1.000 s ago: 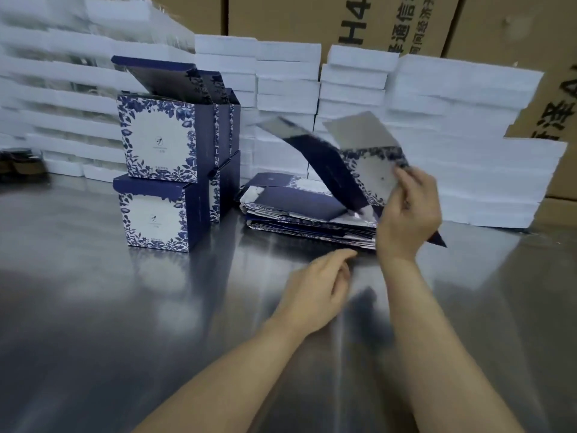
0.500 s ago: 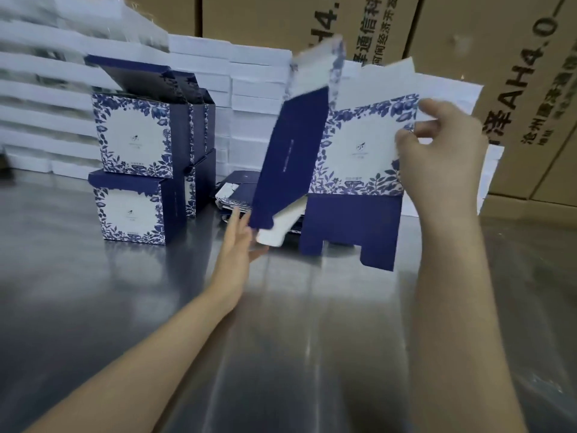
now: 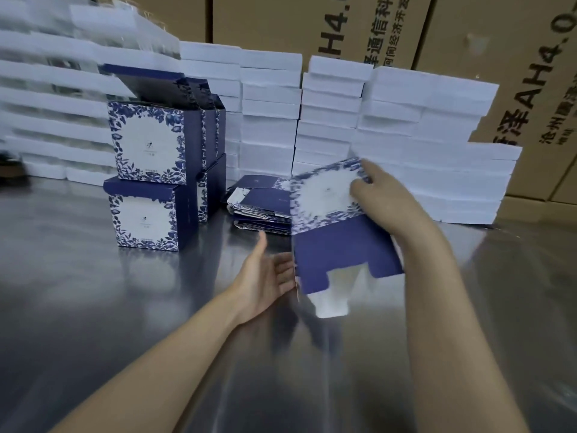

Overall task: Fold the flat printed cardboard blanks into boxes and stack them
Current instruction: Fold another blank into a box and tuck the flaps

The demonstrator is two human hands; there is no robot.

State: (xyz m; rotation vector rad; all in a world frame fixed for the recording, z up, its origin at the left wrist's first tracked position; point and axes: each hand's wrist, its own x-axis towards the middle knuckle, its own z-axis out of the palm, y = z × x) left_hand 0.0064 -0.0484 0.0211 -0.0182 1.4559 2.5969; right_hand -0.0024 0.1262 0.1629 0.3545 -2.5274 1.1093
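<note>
- Caught the blank (image 3: 331, 214) in mid-air, clear of the tabletop (image 3: 78, 323) and just in front of the pile (image 3: 256, 210) of flat ones.
- Gripped it near the upper right corner with the right hand (image 3: 384, 201), with fingers curled over the printed panel.
- Held the left hand (image 3: 268, 276) wide and holding nothing, palm turned towards the blank's lower left edge. Could not tell whether the fingertips touched the card or stopped just beside it.
- Showed the floral panel uppermost, a navy notched flap below it and a white flap hanging lowest. Too blurred to tell how far the card had opened.
- Judged the step as the very start of the fold: popping the flat blank open into a sleeve, with the bottom not yet closed.
- Called next, most likely, for the left hand to take that left edge and push against the right hand until the sides stood square. Then for tucking the white flap in and locking the notched navy flap over it.
- Needed a light touch there, so as not to crease the printed face.
- Spotted the finished boxes (image 3: 146, 151) stacked two high, left of the pile, the upper ones with lids up. Probably the place for this one once closed.
- Left untouched behind: white packs (image 3: 421, 126) and brown cartons (image 3: 484, 42).
</note>
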